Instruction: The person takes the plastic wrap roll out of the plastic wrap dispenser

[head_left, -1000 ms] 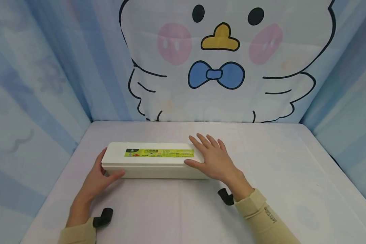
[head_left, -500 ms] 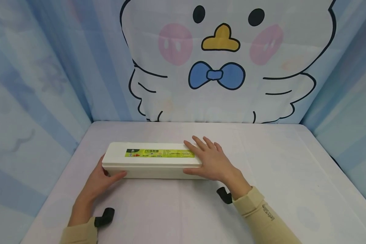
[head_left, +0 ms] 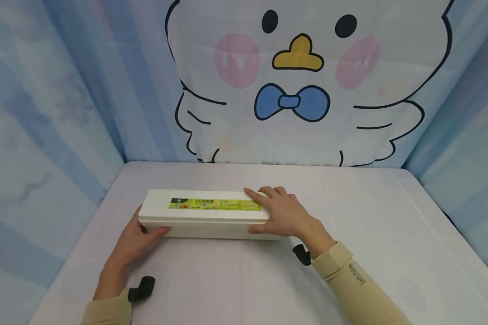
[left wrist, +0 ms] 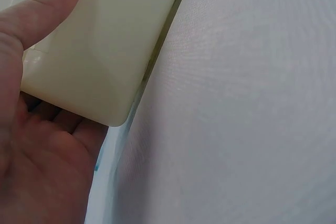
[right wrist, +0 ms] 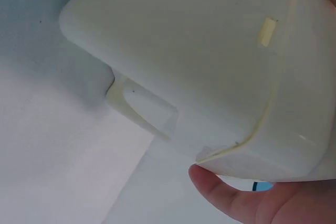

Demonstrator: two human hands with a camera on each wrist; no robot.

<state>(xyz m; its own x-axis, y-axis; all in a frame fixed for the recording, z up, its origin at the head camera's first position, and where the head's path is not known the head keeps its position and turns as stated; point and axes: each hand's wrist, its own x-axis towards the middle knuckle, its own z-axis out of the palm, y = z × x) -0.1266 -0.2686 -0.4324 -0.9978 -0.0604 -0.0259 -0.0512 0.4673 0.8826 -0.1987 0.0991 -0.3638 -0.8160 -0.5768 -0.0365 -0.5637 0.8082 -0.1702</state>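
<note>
A long white cling film box (head_left: 211, 229) with a yellow-green label on its lid lies on the table. At its left end my left hand (head_left: 131, 243) grips it, thumb on the front face and fingers behind the end. In the left wrist view the thumb (left wrist: 44, 11) presses the box wall (left wrist: 113, 51), while the other fingers are partly hidden behind it. My right hand (head_left: 286, 215) holds the right end, its thumb along the front and fingers over the top and far side. The right wrist view shows the box's end (right wrist: 184, 40) close up, with a fingertip at its edge.
The table (head_left: 236, 280) has a pale cloth. Behind it hangs a curtain (head_left: 293, 140) with a cartoon figure, and more blue curtain (head_left: 44, 135) closes off both sides. A black wrist mount (head_left: 141, 289) sits by the left sleeve, another (head_left: 302, 254) by the right.
My right hand has come down from spread fingers above the lid to a hold on the right end, its thumb now on the front face. The left hand has stayed on its end.
</note>
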